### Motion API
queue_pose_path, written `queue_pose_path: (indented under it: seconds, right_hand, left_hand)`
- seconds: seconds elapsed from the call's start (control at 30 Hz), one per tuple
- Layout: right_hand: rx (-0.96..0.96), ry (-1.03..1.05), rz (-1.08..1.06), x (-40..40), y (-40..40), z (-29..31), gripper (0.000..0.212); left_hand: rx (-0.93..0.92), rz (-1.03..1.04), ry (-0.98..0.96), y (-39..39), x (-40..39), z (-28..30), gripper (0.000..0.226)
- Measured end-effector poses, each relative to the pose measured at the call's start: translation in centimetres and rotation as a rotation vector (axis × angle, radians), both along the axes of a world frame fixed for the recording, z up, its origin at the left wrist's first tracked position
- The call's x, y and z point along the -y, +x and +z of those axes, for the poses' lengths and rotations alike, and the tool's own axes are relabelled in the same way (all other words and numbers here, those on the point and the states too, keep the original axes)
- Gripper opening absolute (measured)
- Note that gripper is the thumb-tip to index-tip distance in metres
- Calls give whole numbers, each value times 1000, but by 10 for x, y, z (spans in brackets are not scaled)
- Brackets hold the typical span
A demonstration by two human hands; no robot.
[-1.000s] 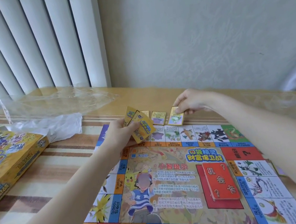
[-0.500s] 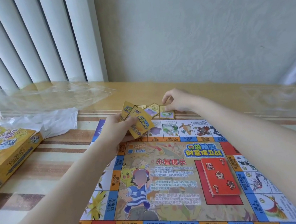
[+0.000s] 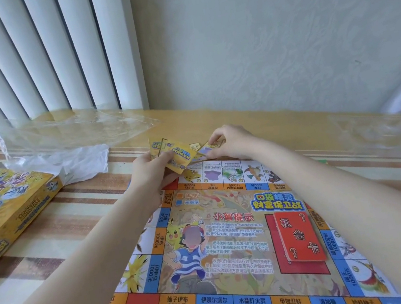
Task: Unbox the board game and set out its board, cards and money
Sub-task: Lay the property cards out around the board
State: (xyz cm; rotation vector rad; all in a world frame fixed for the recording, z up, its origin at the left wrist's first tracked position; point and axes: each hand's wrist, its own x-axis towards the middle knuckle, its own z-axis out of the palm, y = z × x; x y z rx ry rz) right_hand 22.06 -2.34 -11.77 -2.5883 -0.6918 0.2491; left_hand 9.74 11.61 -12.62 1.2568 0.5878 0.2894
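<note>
Board [image 3: 233, 238] lies flat on the table [image 3: 254, 120] in front of me, its colourful squares running round the edge and the far row of squares just below my two hands. My left hand [image 3: 149, 172] is curled round a small fan of yellow cards [image 3: 179, 155], thumb on top, holding them tilted just above the board's far left corner. My right hand [image 3: 231, 142] is just beside it, past the board's far edge, fingertips pinching a single small card [image 3: 210, 147] low over the table; one more small card [image 3: 194, 147] shows between the two hands, though I can't tell if it lies flat or is touched. On the board's right half a stack of red cards [image 3: 299, 237] with question marks sits on a red panel, slightly askew to it. Off to the left the yellow game box [image 3: 7, 206] rests on the striped tablecloth [image 3: 62, 229], well apart from the board. Behind the box lies crumpled clear plastic wrap [image 3: 61, 136], spreading toward the white vertical blinds [image 3: 36, 54]. Another clear plastic sheet [image 3: 383, 129] lies at the table's far right, near the pale wall [image 3: 268, 37]. Both forearms reach in from the bottom corners, crossing over the board.
</note>
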Motion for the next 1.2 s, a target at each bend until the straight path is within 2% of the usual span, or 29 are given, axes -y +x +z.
queue_pose_path:
  seconds: [0.3, 0.37, 0.47, 0.57, 0.83, 1.07, 1.2]
  right_hand:
    - [44, -34, 72, 5, -5, -2, 36]
    - [83, -37, 130, 6, -9, 1, 40]
    - [113, -79, 268, 1, -13, 5, 40]
    - [95, -133, 319, -10, -15, 2, 39]
    - [44, -25, 141, -34, -19, -5, 31]
    - [102, -60, 106, -33, -16, -9, 28]
    - [137, 182, -47, -19, -8, -1, 27]
  left_hand:
    - [-61, -125, 13, 4, -3, 2, 3]
    - [-46, -96, -56, 4, -4, 4, 3]
    - [10, 36, -171, 6, -6, 1, 21]
    - [-19, 57, -177, 6, -6, 0, 25]
    - [-82, 15, -163, 9, -8, 2, 18]
    - [-95, 9, -124, 11, -7, 1, 14]
    - [-114, 13, -142, 11, -8, 3, 16]
